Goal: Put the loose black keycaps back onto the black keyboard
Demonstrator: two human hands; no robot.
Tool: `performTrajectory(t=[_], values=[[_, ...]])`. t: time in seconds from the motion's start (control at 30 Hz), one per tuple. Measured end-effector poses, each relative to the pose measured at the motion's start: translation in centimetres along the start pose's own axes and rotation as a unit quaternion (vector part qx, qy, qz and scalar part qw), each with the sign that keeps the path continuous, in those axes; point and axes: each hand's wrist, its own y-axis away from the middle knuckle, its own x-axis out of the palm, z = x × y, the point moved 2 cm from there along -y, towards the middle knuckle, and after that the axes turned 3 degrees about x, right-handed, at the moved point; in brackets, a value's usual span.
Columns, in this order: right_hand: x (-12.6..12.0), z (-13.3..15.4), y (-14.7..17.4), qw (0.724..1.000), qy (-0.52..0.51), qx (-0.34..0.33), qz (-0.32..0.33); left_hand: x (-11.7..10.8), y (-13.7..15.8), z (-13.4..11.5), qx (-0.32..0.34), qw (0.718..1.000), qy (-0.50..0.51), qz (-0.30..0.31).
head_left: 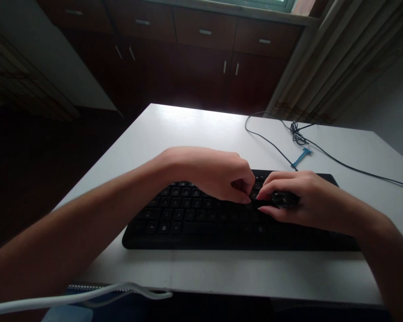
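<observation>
A black keyboard (201,241) lies on the white table, its letter keys showing at the left. Over its middle, my left hand (218,174) is bent down, fingers curled and thumb and index tip pressed together at the keys. What it pinches, if anything, is hidden. My right hand (302,197) comes in from the right, its fingertips almost meeting the left ones. A dark, shiny thing (284,199) shows between its thumb and fingers, too dim to name. Behind the keyboard lies a small blue brush (301,157) with pale bristles.
A thin black cable (268,141) loops behind the keyboard, with a tied bundle (296,133) near the white table's (188,125) back edge. A white cord (114,288) crosses the front left. Brown cabinets (201,58) and curtains (342,58) stand beyond.
</observation>
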Motion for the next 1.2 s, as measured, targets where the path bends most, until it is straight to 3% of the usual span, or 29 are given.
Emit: performTrajectory(t=[0.37,0.6,0.7,1.2], values=[[-0.07,-0.16,-0.04,1.0,-0.001,-0.02,0.007,0.39,-0.3,0.01,-0.003,1.0,0.015,0.003],[-0.02,-0.45,-0.3,0.997,-0.055,0.038,0.042,0.44,-0.36,-0.06,-0.018,1.0,-0.003,0.004],[0.06,-0.28,-0.36,0.998,-0.044,0.04,0.028,0.47,-0.37,-0.09,-0.029,0.999,-0.012,0.003],[-0.18,-0.25,0.27,0.998,0.028,-0.049,0.009,0.39,-0.32,0.02,-0.018,1.0,0.007,0.007]])
